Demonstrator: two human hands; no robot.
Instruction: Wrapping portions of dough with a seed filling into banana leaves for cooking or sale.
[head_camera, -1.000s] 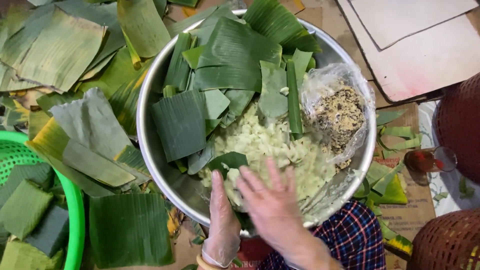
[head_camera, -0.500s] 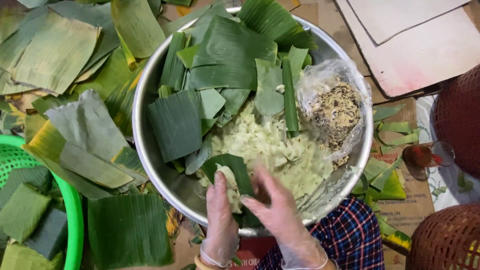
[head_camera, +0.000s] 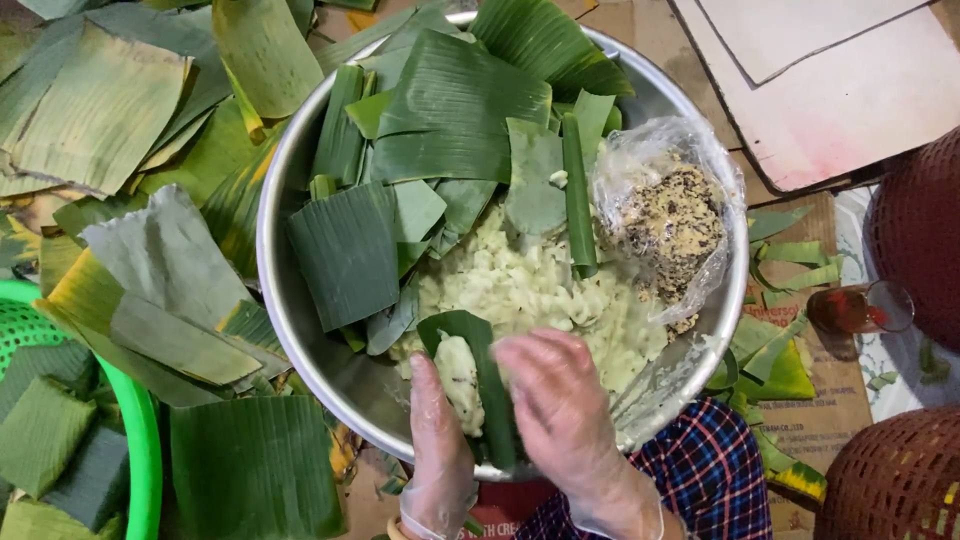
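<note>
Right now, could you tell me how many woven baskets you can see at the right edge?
2: one dark woven basket at the upper right edge, one woven basket in the lower right corner. Both are cut off by the frame; more may lie outside it.

I see thin, clear plastic gloves on my left hand (head_camera: 440, 450) and right hand (head_camera: 560, 410), a smooth, shiny metal bowl (head_camera: 290, 320), matt ribbed banana leaves (head_camera: 100, 110) upper left, a crinkled glossy plastic bag (head_camera: 670, 210).
</note>
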